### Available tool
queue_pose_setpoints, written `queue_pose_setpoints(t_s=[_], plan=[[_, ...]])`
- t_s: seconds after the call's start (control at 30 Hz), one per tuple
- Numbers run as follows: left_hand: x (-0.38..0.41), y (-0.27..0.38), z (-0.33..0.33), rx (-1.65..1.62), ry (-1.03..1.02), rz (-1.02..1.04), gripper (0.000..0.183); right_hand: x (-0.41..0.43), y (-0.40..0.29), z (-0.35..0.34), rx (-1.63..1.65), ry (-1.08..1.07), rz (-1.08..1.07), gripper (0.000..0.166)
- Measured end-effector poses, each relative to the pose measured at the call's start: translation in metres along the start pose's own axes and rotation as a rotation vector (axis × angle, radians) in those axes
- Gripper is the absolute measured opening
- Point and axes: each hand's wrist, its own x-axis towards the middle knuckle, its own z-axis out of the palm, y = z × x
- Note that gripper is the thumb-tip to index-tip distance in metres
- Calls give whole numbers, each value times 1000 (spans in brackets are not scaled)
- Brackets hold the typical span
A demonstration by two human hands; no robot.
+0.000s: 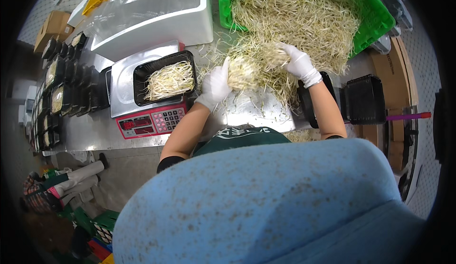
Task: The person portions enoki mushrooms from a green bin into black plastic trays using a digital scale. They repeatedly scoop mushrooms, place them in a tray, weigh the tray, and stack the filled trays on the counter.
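Note:
Both of my hands wear white gloves and are among bean sprouts (295, 18) spilling from a tipped green plastic crate (377, 25) onto the metal table. My left hand (215, 85) holds a blurred clump of sprouts against its palm. A smaller bunch sits in the fingers of my right hand (299, 62), a little farther right. Left of my left hand, a black plastic tray (140, 91) partly filled with sprouts rests on the steel pan of a red digital scale (153, 121), whose display is lit.
A white foam box (153, 32) holding clear plastic lids stands behind the scale. Filled black trays (58, 98) are stacked at the table's left end. Empty black trays (365, 100) lie by my right forearm, near a purple-handled tool (408, 116). Other people are at the far left and top.

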Motion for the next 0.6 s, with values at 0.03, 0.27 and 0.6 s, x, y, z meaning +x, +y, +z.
queue_pose_setpoints(t_s=[0.03, 0.27, 0.6], plan=[[-8, 2, -7, 40, -33, 19, 88, 1, 0, -6, 153, 61, -15, 63], [-25, 31, 23, 206, -66, 59, 104, 35, -23, 68, 316, -304, 173, 83], [-49, -5, 46, -4, 61, -196, 129, 6, -100, 86, -144, -260, 79, 132]])
